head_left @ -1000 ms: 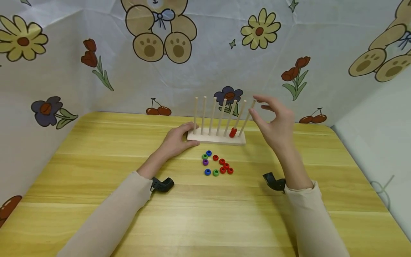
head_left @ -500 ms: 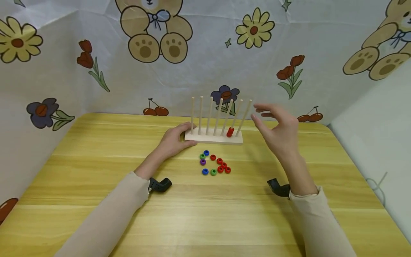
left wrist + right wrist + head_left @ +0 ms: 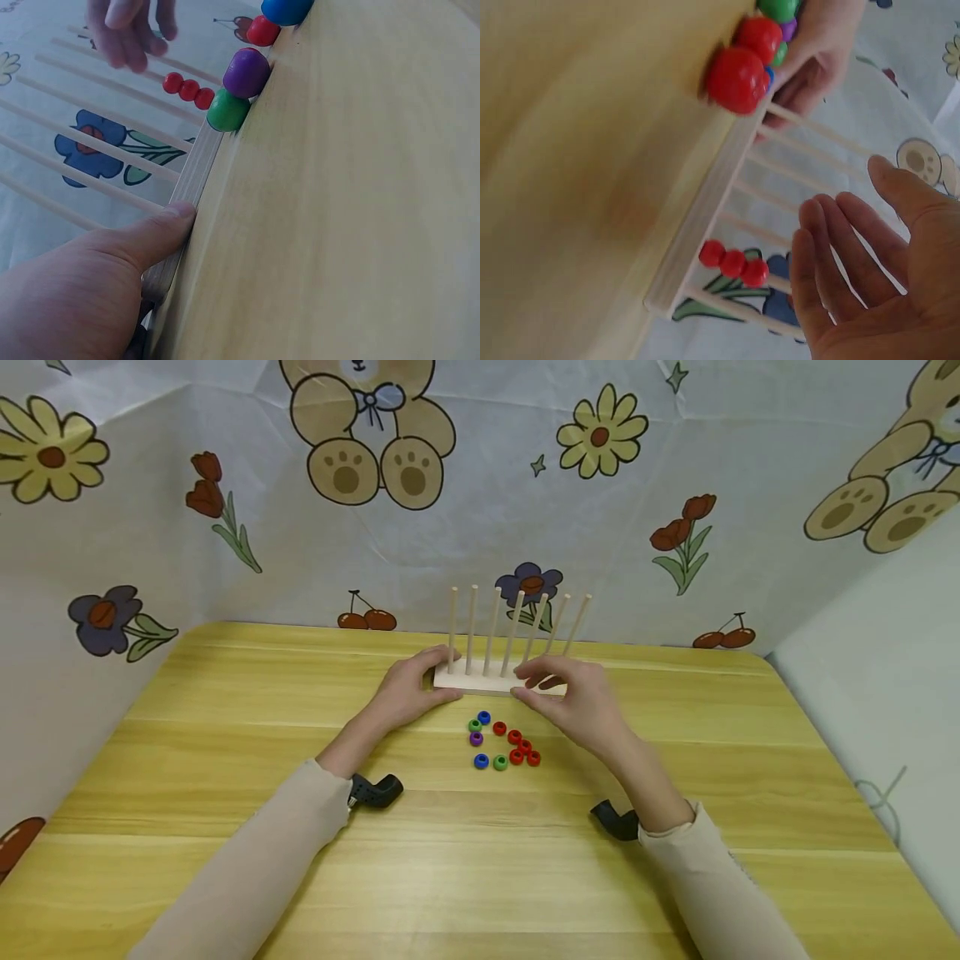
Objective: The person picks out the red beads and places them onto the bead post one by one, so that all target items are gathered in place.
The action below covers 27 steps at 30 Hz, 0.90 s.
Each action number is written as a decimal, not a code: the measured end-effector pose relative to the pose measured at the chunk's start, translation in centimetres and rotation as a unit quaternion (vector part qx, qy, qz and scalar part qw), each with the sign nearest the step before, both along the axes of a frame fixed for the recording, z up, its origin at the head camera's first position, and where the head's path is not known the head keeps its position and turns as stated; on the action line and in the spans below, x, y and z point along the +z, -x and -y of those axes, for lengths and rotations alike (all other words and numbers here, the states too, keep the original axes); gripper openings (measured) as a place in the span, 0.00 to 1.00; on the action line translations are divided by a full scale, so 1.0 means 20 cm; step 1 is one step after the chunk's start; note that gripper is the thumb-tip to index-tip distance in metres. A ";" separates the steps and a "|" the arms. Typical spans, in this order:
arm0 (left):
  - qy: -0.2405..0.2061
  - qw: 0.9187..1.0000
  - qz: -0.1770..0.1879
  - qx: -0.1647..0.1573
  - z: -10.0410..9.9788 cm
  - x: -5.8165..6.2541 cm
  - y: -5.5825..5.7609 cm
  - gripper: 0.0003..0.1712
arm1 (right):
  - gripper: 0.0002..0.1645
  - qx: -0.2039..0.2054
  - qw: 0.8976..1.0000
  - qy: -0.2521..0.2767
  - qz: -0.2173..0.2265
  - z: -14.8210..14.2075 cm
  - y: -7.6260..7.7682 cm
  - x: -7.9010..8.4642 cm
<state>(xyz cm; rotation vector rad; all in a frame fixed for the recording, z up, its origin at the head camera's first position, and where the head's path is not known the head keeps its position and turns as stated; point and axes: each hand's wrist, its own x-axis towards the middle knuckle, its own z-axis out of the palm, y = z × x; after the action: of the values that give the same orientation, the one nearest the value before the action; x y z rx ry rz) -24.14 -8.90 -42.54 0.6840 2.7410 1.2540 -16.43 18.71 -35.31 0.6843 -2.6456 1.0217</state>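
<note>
The left hand [image 3: 405, 687] gripped one end of the base [image 3: 480, 679], which stood on the table [image 3: 487, 877]; the right hand [image 3: 573, 697], thumb and fingers wide apart, held nothing and lay near the other end, contact not discernible. Three red beads [image 3: 733, 264] sat threaded on the peg [image 3: 778, 283] second from that end. Probable faults: a brush against a peg could have tipped the base had the left hand's hold slackened; the loose beads [image 3: 525, 747], just before the base, could have rolled if knocked. The base appeared a flat slab of pale wood, the pegs slim rods; the beads were glossy, rounded and holed, the table yellow-grained, the printed cloth [image 3: 465, 543] behind creased.
</note>
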 end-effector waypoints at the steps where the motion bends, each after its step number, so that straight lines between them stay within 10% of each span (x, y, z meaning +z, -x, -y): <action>1: 0.000 1.000 0.000 0.000 0.00 0.00 0.00 0.36 | 0.15 0.010 1.000 -0.003 0.012 0.01 0.00 -0.01; 13: 0.007 1.000 -0.006 -0.001 -0.01 0.01 0.01 0.36 | 0.13 0.054 0.985 -0.105 0.126 0.09 -0.01 -0.08; 27: 0.006 1.000 -0.003 0.003 -0.01 0.01 -0.01 0.35 | 0.09 0.077 0.983 -0.117 0.122 0.09 -0.02 -0.11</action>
<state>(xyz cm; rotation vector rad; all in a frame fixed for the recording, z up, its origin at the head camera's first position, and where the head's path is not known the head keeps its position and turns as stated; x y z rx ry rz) -24.01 -8.77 -42.27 0.6809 2.7547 1.2376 -16.12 16.87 -37.55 0.8768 -3.0003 0.8902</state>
